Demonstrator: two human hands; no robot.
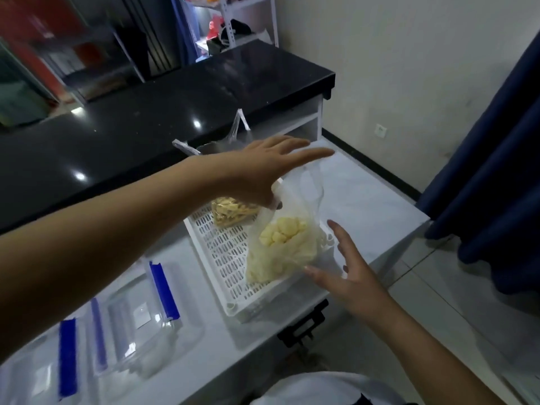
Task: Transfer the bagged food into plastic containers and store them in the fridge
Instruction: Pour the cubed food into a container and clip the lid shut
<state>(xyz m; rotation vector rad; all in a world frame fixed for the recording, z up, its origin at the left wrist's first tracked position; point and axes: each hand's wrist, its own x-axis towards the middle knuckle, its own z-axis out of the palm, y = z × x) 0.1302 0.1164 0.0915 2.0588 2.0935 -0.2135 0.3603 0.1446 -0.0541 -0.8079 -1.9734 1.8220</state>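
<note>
1. Bagged food in a thin clear bag, pale yellow pieces inside, sits between the two hands, its lower end resting on the white perforated tray.
2. Fingers of the left hand are stretched out nearly straight above the bag's loose neck; the thumb side seems to touch or pinch the plastic there, though whether it truly grips cannot be told.
3. Fingers of the right hand are spread and relaxed, just beside the bag's lower right side, holding nothing; the thumb tip is at or almost at the plastic.
4. The bag's long axis runs from the neck under the left hand down toward the tray's near edge, the bulk of food lying closer to the right hand.
5. Beyond the left hand, farther along the tray, a second bag of tan strips lies flat.
6. Well off to the left of both hands, on the white table, stand clear plastic containers with blue clips, lids on.
7. By my judgement the coming move turns on the right hand cupping the heavy bottom while the left secures the neck, then swinging left to the containers.
</note>
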